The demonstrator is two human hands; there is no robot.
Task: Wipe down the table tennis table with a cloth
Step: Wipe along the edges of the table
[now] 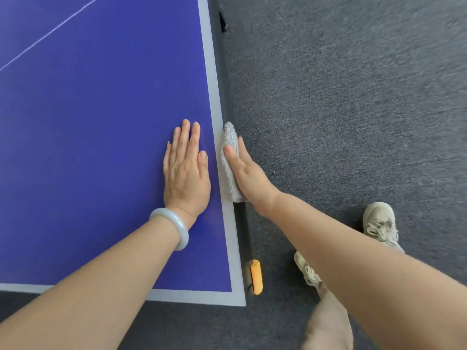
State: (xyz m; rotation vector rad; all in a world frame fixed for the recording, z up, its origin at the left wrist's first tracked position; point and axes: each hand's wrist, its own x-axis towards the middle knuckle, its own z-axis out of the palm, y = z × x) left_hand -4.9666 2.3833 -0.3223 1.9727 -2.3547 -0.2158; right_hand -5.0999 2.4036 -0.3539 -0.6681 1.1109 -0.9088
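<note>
The blue table tennis table [96, 122] with a white border fills the left of the view; its near right corner is at the bottom. My left hand [185, 170] lies flat on the blue surface near the right edge, fingers straight, a pale bangle on the wrist. A grey fluffy cloth [228, 157] is folded over the table's right side edge. My right hand [246, 171] presses the cloth against that edge, thumb on top and the other fingers hidden down the side.
Grey carpet [353, 97] covers the floor to the right. My two pale sneakers [380, 223] stand beside the table. An orange part [256, 276] sits on the dark frame under the near corner. A thin white line [50, 32] crosses the table top.
</note>
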